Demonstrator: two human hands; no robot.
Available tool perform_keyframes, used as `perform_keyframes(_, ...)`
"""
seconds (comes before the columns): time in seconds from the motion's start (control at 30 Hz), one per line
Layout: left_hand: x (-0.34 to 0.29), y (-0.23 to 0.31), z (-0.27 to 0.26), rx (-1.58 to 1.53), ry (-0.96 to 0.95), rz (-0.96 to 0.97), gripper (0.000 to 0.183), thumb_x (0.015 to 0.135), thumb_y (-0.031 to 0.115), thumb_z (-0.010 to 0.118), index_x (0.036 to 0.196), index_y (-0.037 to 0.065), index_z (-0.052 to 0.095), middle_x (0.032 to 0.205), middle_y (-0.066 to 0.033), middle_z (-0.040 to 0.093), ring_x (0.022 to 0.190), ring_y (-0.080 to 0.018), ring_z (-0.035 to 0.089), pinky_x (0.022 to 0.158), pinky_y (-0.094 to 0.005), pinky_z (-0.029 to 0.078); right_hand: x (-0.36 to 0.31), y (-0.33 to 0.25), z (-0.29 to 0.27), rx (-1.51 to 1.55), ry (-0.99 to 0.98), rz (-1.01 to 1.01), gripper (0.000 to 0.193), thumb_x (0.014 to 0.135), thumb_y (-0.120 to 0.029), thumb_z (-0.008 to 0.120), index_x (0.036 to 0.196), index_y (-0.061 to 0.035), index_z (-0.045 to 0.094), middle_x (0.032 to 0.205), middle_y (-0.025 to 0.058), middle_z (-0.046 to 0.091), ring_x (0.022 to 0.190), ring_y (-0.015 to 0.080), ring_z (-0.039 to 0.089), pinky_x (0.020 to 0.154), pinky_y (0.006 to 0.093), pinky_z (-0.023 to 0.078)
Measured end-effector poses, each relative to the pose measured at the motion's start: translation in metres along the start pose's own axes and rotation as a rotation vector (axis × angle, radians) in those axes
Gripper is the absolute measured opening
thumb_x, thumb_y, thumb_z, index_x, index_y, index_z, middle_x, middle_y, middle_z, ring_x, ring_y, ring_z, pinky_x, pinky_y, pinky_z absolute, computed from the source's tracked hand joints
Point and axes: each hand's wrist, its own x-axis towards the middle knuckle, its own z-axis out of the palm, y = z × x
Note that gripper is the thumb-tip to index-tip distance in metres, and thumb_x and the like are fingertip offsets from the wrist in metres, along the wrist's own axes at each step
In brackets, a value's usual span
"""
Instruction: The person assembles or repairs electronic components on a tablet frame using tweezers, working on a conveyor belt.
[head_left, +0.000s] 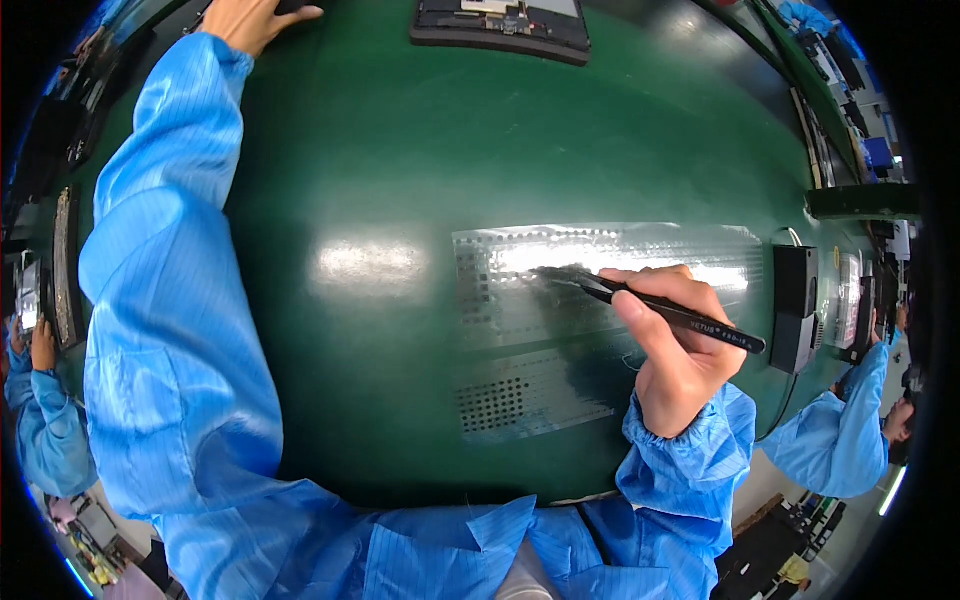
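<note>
One line of small, pale print can be read on the black tweezers [715, 328]: capital letters, then a shorter group with digits. It runs lengthwise along the handle, near the blunt rear end and away from the points, beyond the right hand [675, 345]. Any lettering farther from the tweezers is too small to tell.

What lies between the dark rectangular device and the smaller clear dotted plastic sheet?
The head view shows the larger clear dotted plastic sheet, beneath black tweezers, and green tabletop.

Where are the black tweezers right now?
The tweezers are right of centre in the head view, in the right hand, pointing left over the larger clear sheet.
</note>
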Motion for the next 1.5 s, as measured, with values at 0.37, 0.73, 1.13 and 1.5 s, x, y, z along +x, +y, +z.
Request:
perform_keyframes(0.37,-0.015,0.112,0.068,0.76,-0.498,-0.226,0.045,0.061,0.009,0.063,0.104,0.005,0.049,0.108,-0.0142,0.046,0.103,-0.0306,0.042,0.087,-0.0373,0.035,0.005,0.012,0.02,0.099,-0.11,0.257,0.014,0.069,0.003,0.058,0.083,0.004,0.057,0.076,0.0089,0.056,0.069,0.0134,0.05,0.062,0.023,0.038)
perform_keyframes(0.73,-0.042,0.213,0.109,0.226,-0.791,-0.317,0.052,0.055,0.029,0.066,0.101,0.01,0.053,0.118,-0.013,0.041,0.109,-0.0305,0.038,0.09,-0.0472,0.03,0.0,0.018,0.025,0.141,-0.03,0.239,0.013,0.07,0.003,0.057,0.083,0.0041,0.057,0.076,0.0091,0.056,0.068,0.0119,0.05,0.061,0.0213,0.038)
perform_keyframes(1.13,-0.039,0.218,0.108,0.251,-0.792,-0.333,0.049,0.056,0.032,0.064,0.099,0.012,0.054,0.117,-0.0146,0.041,0.107,-0.0314,0.04,0.088,-0.0493,0.03,0.0,0.017,0.029,0.197,0.004,0.32,0.009,0.071,0.002,0.057,0.08,0.0044,0.057,0.076,0.0086,0.058,0.067,0.0107,0.052,0.061,0.0207,0.04)
perform_keyframes(1.5,-0.035,0.219,0.1,0.289,-0.8,-0.312,0.05,0.056,0.034,0.064,0.1,0.012,0.052,0.116,-0.014,0.042,0.107,-0.0305,0.04,0.089,-0.0505,0.029,0.019,0.012,0.029,0.448,0.049,0.487,0.008,0.069,0.002,0.055,0.076,0.0055,0.055,0.074,0.013,0.059,0.068,0.0168,0.056,0.064,0.0252,0.044)
